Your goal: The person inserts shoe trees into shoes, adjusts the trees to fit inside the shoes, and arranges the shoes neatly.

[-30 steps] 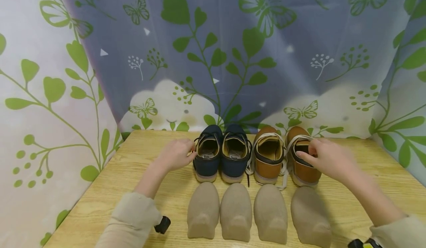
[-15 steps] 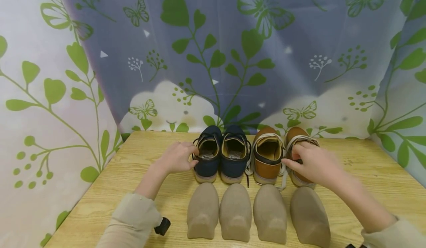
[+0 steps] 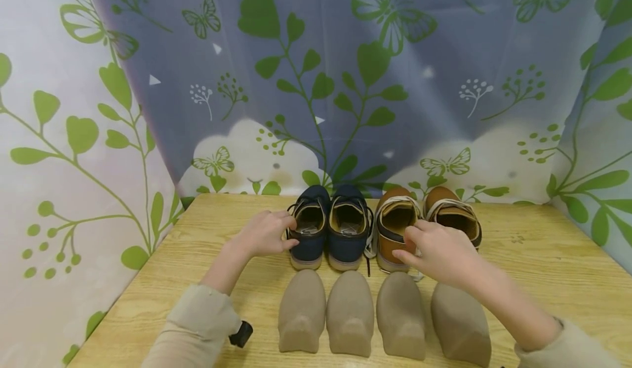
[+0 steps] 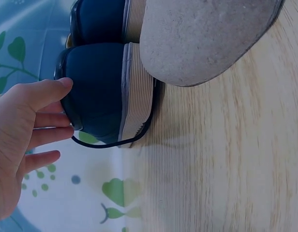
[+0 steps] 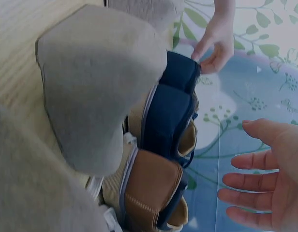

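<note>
Two navy shoes, the left one (image 3: pixel 307 244) and the right one (image 3: pixel 344 247), stand side by side with heels towards me. My left hand (image 3: pixel 264 233) is at the left navy shoe's heel; in the left wrist view its thumb (image 4: pixel 54 89) touches the heel collar, fingers loosely extended. To the right are two brown shoes with pale laces, a left one (image 3: pixel 392 244) and a right one (image 3: pixel 451 214). My right hand (image 3: pixel 439 247) hovers over them, partly hiding both. In the right wrist view its fingers (image 5: pixel 250 181) are spread and hold nothing.
Several beige shoe trees (image 3: pixel 302 313) lie in a row in front of the shoes, on a wooden tabletop (image 3: pixel 192 247). A patterned curtain (image 3: pixel 306 83) hangs behind. A dark lace end (image 3: pixel 368 266) trails between the pairs.
My right hand has moved left, from the right brown shoe to over the left brown one, uncovering the right shoe's opening. My left hand has shifted slightly right against the navy heel.
</note>
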`<state>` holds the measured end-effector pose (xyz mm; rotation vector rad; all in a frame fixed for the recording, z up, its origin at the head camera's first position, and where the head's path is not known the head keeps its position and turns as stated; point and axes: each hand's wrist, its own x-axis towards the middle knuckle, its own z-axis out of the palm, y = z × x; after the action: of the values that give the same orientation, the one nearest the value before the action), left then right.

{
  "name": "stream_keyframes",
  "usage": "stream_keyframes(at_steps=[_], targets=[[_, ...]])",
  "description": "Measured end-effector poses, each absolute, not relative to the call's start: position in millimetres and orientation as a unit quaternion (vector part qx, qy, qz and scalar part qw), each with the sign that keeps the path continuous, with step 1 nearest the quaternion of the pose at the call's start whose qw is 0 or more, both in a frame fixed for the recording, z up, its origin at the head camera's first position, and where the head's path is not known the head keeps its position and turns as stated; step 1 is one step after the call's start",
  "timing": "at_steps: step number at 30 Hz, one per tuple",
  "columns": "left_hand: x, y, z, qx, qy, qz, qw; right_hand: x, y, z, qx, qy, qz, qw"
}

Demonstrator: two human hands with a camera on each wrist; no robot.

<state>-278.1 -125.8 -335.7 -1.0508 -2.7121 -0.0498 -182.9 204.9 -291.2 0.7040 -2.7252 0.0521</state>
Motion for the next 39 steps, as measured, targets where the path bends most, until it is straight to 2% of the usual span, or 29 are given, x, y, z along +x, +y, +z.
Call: stream_keyframes(at_steps=[19,32,39], targets=[[-275,-130,-342,-0.405,-0.895,0.045,0.181,-171,164,-302,0.344,-0.919,0.006,0.192],[-274,-129,-343,-0.402,-0.895,0.071,0.18,-159,127,-308,0.411,-0.889,-0.018,0.201],[-273,-130,-346,-0.395,-0.899,0.068,0.177,-147,104,-308,0.429,-0.887,-0.031,0.166]])
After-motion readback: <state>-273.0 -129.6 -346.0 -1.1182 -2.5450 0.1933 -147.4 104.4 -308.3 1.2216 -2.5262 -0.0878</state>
